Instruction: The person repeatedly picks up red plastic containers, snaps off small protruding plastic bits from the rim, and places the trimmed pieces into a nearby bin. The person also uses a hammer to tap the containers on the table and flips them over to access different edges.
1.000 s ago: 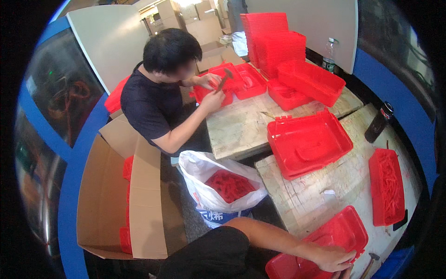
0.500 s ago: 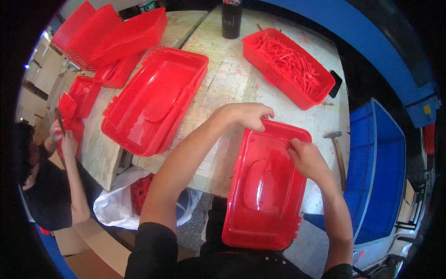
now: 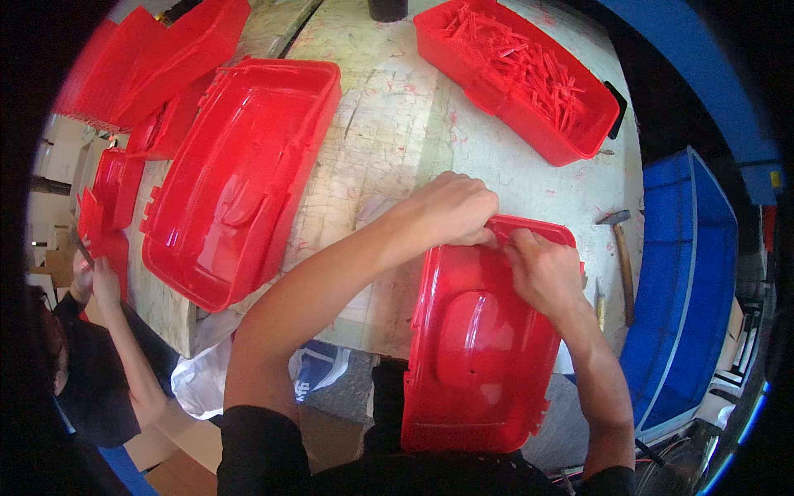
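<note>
A glossy red plastic box lid [image 3: 471, 351], hollow side up with a raised oval in its middle, rests between my body and the table edge. My left hand [image 3: 460, 211] is closed over its far rim, with the knuckles up. Inside the far wall, close beside the left one, my right hand [image 3: 546, 273] has its fingers curled against the lid. The fingertips of both hands are partly hidden, and whether they pinch anything small there cannot be made out.
Beyond lies a red bin [image 3: 571, 145] full of thin red plastic pieces. A larger red shell [image 3: 289, 178] and stacked red boxes [image 3: 194, 50] stand left. A hammer [image 3: 624, 264] lies right, beside a blue crate [image 3: 662, 273]. At far left a co-worker's hands [image 3: 103, 281] hold a tool.
My left hand has moved right along the far rim and closed. My right hand has come up beside it. The view has shifted, so surrounding things sit differently.
</note>
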Demonstrator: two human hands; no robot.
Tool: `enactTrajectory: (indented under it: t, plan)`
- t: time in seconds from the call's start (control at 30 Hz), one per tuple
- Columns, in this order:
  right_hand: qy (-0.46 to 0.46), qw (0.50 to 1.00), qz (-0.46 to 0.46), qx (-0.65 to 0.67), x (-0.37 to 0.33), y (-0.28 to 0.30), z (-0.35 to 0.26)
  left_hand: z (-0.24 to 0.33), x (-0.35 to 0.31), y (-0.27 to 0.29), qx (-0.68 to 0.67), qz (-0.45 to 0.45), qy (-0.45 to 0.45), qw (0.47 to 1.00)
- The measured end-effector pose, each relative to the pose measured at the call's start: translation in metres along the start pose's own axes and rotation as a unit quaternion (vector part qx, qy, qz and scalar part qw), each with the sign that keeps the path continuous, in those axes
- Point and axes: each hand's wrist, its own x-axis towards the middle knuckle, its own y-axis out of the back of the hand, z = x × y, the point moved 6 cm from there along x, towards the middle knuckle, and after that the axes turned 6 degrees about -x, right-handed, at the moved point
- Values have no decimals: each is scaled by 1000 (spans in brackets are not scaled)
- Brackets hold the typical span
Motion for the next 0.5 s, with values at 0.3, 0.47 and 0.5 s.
enactTrajectory:
  t: [0.3,0.47,0.5]
  plan:
    - [11,1000,13,24,-5,5,0,8,-4,3,35,41,5,999]
    - [-6,1000,-3,5,-6,0,0,10,-3,5,30,51,0,998]
    - [-13,1000,4,-4,-6,-1,0,10,-2,4,31,44,1,999]
